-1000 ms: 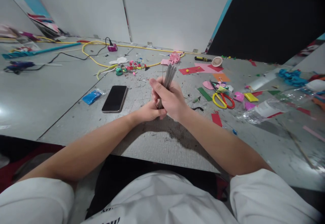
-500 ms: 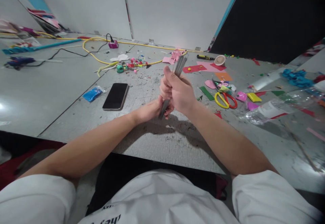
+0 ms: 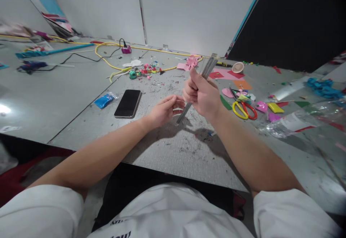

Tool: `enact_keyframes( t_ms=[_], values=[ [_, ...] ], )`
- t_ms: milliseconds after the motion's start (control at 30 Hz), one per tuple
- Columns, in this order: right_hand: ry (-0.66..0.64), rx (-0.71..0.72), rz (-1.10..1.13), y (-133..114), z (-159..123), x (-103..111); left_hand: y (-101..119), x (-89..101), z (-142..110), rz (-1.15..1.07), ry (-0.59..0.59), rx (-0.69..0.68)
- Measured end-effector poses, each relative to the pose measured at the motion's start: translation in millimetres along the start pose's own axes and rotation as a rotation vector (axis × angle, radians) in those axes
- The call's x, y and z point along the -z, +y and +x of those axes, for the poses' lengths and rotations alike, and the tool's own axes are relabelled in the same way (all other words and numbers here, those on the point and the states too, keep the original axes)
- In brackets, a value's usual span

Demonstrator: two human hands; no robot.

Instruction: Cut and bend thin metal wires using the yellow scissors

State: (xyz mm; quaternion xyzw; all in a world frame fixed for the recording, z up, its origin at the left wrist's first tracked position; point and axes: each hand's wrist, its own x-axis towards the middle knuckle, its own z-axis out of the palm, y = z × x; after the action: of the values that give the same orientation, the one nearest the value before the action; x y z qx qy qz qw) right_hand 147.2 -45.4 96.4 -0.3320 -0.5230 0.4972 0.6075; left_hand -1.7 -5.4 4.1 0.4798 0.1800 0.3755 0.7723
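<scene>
My right hand (image 3: pixel 205 95) is wrapped round a bundle of thin grey wires (image 3: pixel 184 114), thumb up along it. The bundle leans, its upper end pointing away to the right and its lower end hanging over the table. Just left of the bundle is my left hand (image 3: pixel 164 111), its thumb and forefinger pinched together and the other fingers curled. A faint thin strand seems to show by those fingertips, too fine to name. A black phone (image 3: pixel 128 103) lies left of my left hand, beside a small blue packet (image 3: pixel 104 100).
Scissors (image 3: pixel 244 110) with yellow and red handles lie right of my right hand, near a clear plastic bottle (image 3: pixel 293 122). Coloured paper scraps (image 3: pixel 242 84) and a yellow cable (image 3: pixel 159 48) lie farther back. At the far left rests a blue glue gun (image 3: pixel 34 65).
My right hand has moved right with the wire bundle. My left hand has come away from the bundle's lower part, leaving a gap. The view has shifted slightly.
</scene>
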Motion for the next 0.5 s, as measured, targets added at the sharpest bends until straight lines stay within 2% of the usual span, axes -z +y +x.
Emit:
enact_keyframes(
  t_ms=[100, 200, 300, 500],
  values=[
    [0.071, 0.046, -0.053, 6.4, 3.6, 5.1, 4.3, 5.2, 4.4, 0.008, 0.165, -0.105],
    [0.129, 0.072, -0.084, 18.1, 7.2, 9.0, 7.5, 9.2, 7.0, 0.064, 0.250, -0.192],
    [0.146, 0.092, -0.081, 26.9, 10.3, 12.6, 8.0, 11.6, 7.4, 0.145, 0.246, -0.232],
    [0.185, 0.141, -0.134, 32.3, 17.3, 19.2, -3.3, 10.4, 8.3, 0.307, 0.142, -0.171]
  ],
)
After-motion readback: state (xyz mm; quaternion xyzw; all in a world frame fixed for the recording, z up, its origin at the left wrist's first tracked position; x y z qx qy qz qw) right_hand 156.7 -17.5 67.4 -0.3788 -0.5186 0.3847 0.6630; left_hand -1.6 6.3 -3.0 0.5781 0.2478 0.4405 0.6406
